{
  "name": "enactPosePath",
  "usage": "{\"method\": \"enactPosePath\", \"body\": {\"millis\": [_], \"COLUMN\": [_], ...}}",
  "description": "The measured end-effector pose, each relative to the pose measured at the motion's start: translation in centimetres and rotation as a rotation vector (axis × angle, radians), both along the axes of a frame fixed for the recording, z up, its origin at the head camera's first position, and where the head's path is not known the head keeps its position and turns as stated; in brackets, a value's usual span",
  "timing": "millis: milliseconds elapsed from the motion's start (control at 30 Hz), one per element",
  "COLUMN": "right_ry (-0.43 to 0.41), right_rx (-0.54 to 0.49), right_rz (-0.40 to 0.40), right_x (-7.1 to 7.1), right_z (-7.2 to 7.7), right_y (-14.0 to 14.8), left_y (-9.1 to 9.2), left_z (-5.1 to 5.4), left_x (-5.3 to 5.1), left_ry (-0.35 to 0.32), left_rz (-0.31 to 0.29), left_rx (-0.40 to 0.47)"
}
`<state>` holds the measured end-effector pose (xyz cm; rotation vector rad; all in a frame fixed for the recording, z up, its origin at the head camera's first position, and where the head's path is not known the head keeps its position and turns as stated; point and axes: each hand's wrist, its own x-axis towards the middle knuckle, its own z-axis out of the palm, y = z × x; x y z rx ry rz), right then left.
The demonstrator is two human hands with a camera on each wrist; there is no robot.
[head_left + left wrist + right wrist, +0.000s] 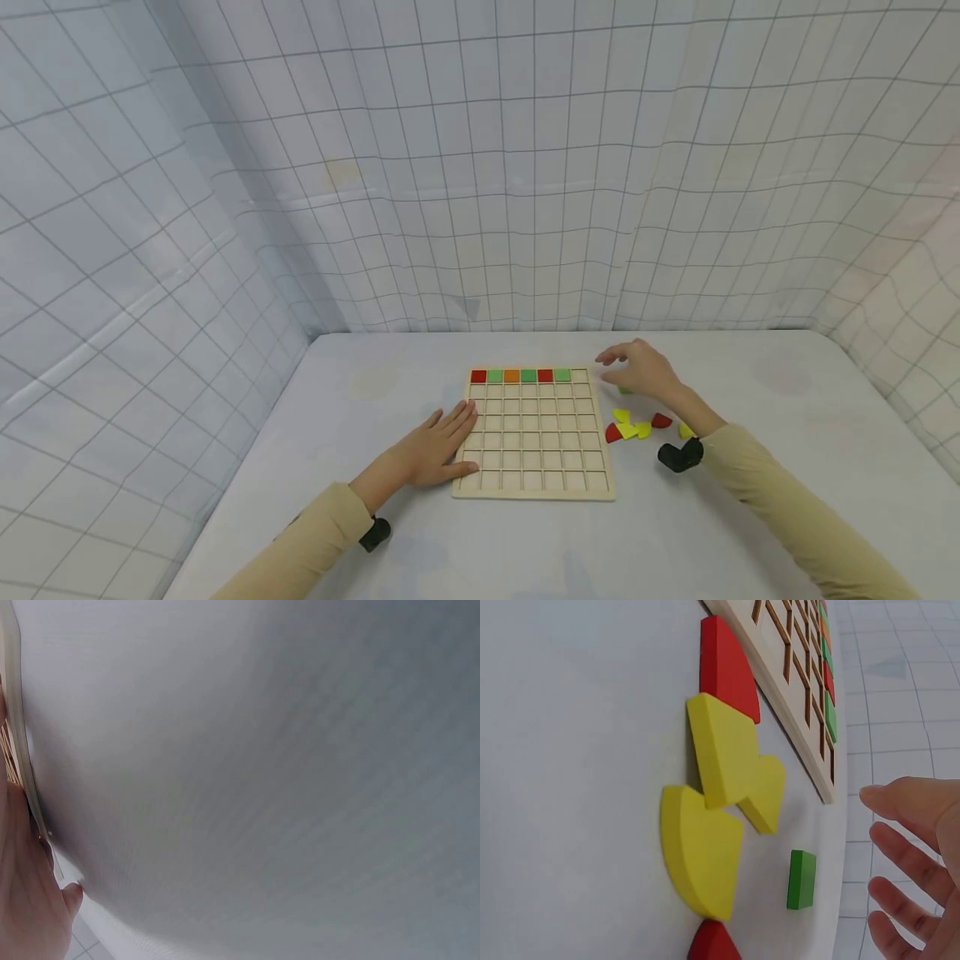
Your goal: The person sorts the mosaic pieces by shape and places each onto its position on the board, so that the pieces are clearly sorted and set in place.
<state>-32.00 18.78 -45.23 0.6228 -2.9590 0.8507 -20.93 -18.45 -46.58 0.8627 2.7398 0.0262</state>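
Smooth tabletop point(517, 542) carries a gridded wooden board point(540, 423), left hand point(435, 448) flat, right hand point(643, 372) with fingers apart

Tan left sleeve point(303, 537), tan right sleeve point(795, 508) with soft wrinkles, small black lump point(375, 534) I spot from afar near the bare left hand point(431, 452), bent black bit point(681, 456) near the bare right hand point(645, 371)
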Motion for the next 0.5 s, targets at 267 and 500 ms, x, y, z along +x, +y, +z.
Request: {"method": "enactPosePath", "body": {"millis": [267,500], "right_ry": [-0.006,-0.039], "right_rx": [-0.021,-0.080], "right_rz": [0.010,0.046], "right_x": [0.3,0.3], "right_z": [-0.6,-1.7], "right_y": [1.7,3.4], "left_y": [-0.1,0.0], "left_z": [-0.2,-0.1], "left_x": [-0.1,-0.1], "left_ry": [0.012,0.006], "left_rz": [-0.008,-0.004], "left_rx": [-0.014,-0.001]}}
